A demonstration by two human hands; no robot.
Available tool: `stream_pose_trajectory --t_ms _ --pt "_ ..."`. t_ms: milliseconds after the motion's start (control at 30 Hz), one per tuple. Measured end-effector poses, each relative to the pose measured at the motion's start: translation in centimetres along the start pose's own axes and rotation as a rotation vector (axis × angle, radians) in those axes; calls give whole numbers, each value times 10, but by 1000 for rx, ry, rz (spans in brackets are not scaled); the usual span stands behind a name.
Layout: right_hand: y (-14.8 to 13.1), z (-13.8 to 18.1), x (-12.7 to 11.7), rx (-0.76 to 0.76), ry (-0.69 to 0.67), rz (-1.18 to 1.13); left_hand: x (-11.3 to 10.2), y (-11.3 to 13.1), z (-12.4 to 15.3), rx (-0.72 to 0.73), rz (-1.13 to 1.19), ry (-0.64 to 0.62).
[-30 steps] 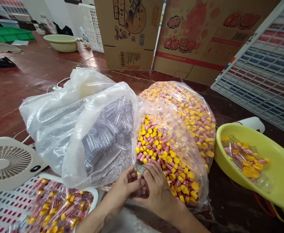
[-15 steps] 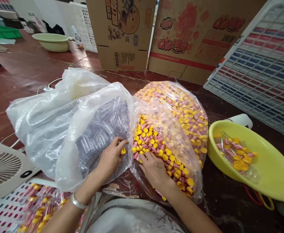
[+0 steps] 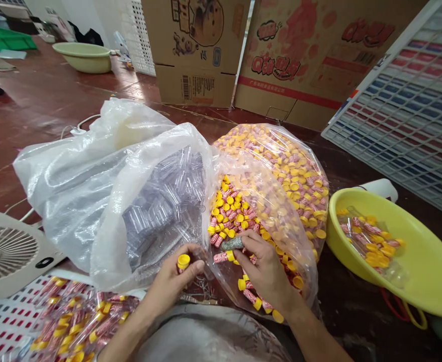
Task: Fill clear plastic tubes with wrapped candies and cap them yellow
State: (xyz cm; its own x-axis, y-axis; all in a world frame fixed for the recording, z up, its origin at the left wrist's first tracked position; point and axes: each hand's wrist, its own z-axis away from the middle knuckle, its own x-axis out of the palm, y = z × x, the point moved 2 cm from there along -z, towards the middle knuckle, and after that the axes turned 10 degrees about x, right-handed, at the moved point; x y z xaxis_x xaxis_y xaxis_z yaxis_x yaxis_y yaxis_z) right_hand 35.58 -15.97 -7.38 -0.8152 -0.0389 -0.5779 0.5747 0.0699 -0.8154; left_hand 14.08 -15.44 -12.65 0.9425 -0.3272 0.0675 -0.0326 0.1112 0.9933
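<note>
My left hand [image 3: 175, 279] is closed round a small piece topped by a yellow cap [image 3: 183, 261], at the mouth of a clear bag of transparent tubes [image 3: 160, 206]. My right hand [image 3: 264, 269] pinches a small candy-filled piece [image 3: 231, 244] with its fingertips. It rests in the open bag of yellow caps and red-striped candies [image 3: 277, 196]. The two hands are a short gap apart, near the front edge of both bags.
A yellow-green basin [image 3: 428, 271] with several filled tubes sits at the right. A white fan [image 3: 9, 254] and a white basket of finished tubes [image 3: 73, 322] lie at the left. Cardboard boxes [image 3: 281, 50] and a gridded tray [image 3: 409, 110] stand behind.
Both hands reached forward into the bags, the left into the tubes, the right into the caps. They have now drawn back toward me, each holding a small piece.
</note>
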Motion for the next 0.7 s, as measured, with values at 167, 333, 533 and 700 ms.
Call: stream_pose_trajectory --t_ms 167,333,533,700 --pt "10 10 -2 72 64 -54 6 -5 4 -169 360 168" --pt "10 12 9 87 12 -56 26 1 10 -140 369 -12" --pt "7 33 16 33 -123 -18 42 3 21 -176 329 -266" --pt "12 58 31 -115 -140 183 51 -4 24 -221 522 -157"
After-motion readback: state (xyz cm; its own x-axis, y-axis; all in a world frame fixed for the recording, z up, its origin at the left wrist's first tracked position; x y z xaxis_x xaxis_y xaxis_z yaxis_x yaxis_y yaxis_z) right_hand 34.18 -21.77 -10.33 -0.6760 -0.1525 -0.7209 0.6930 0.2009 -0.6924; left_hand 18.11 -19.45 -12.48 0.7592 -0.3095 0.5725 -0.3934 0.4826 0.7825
